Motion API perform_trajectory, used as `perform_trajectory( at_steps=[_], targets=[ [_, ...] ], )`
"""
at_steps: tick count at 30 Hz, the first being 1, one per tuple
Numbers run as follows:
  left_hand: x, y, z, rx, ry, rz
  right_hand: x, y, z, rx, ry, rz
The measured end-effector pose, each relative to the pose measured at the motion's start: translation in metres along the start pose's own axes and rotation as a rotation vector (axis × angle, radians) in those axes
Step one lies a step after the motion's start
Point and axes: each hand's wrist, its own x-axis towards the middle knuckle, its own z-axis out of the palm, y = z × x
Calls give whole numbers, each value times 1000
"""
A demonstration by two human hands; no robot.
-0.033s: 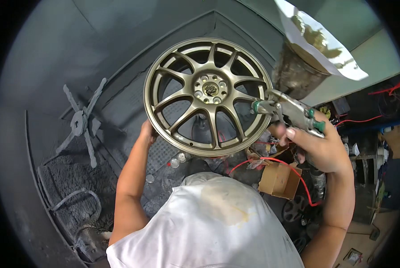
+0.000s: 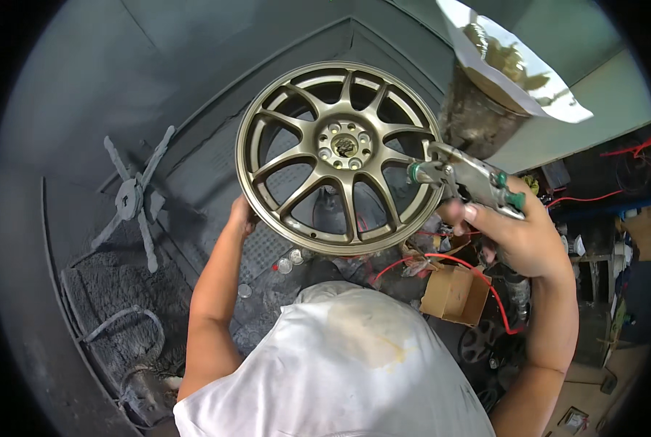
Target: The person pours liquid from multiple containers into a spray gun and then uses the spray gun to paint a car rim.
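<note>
two hands are sharing the work: your left hand (image 2: 242,215) is curling round the lower left rim of the bronze wheel (image 2: 340,156), holding it up facing you, while your right hand (image 2: 518,240) is clenching the spray gun (image 2: 467,178) beside its right rim. you are wanting steady, even passes.

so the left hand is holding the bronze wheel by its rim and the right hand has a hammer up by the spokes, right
Not quite. The head view shows the right hand holding a spray gun, not a hammer, up by the spokes. The left hand does hold the bronze wheel by its rim.
</note>
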Motion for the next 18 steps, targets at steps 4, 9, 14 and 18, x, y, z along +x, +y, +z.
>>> perform_trajectory(
  at_steps=[4, 9, 14, 18],
  targets=[
    [-23, 0, 11, 94, -22, 0, 20, -9, 0, -156, -61, -18],
    [-44, -23, 9, 79, 10, -63, 26, -13, 3, -131, -44, -60],
    [-81, -68, 44, -129, 41, -55, 30, -13, -11, -145, -7, -94],
    [-93, -112, 34, -183, -47, -125, 30, -26, -3, -178, 25, -61]
  ],
)
